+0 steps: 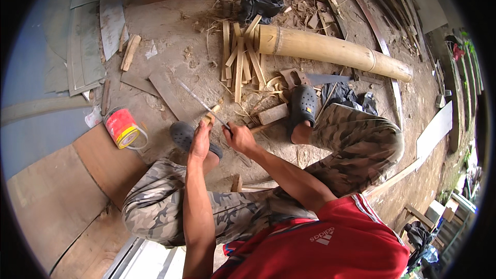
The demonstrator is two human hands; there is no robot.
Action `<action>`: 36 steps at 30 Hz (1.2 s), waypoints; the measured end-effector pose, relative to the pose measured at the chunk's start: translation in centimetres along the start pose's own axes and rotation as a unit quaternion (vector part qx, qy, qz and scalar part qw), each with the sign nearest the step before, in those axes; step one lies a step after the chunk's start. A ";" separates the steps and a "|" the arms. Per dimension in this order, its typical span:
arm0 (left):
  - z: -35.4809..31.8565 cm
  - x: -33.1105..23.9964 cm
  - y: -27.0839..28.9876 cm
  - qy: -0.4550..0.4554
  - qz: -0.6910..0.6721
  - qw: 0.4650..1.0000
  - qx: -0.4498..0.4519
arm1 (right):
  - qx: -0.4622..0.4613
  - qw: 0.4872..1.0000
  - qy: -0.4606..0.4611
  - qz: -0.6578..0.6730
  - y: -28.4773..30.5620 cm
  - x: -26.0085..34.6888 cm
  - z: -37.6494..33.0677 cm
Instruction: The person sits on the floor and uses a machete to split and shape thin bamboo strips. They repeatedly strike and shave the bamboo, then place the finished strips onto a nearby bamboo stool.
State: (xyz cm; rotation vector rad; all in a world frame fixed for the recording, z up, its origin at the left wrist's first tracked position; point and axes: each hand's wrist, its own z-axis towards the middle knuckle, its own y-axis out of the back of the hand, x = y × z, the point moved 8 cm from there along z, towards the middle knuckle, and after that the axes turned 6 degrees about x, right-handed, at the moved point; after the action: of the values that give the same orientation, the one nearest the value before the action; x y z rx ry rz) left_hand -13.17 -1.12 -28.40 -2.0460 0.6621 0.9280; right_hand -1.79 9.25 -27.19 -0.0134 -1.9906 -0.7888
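My left hand [200,140] is closed around a short strip of split bamboo [216,107], whose pale end sticks out past the fingers. A long, narrow-bladed knife [194,93] is gripped by its dark handle in my right hand [240,138]. Its blade slants up and to the left, crossing the strip just beyond my left fingers; whether the edge touches the bamboo I cannot tell. Beyond my hands lies a loose pile of split bamboo strips [239,67]. Thin curled shavings [274,94] are scattered beside it.
A thick bamboo pole [325,50] lies behind the strips. A handsaw [323,79] and a wooden block [273,114] are near my right clog [303,104]. To the left stands a tilted red and yellow can [122,128]. A black plastic bag [257,1] sits at the far side.
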 end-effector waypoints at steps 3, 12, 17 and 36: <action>0.1 0.9 1.0 0.042 0.021 0.999 0.002 | 0.025 0.999 -0.011 -0.025 -0.1 -1.1 0.6; -0.4 1.2 1.3 0.058 0.058 0.997 0.014 | 0.038 0.998 -0.023 -0.048 0.3 -2.2 0.7; -0.3 -0.5 0.6 0.048 0.049 0.998 0.017 | 0.033 0.997 0.055 -0.039 -0.2 -0.1 0.2; 0.5 -0.9 0.5 0.047 0.087 0.995 -0.012 | -0.085 0.990 0.017 0.112 4.3 1.8 0.8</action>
State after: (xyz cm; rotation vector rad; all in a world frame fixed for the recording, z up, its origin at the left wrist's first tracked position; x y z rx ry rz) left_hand -14.21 -0.92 -28.15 -2.0882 0.8953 0.9452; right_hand -2.05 12.59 -23.77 -0.3175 -1.8460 -0.8034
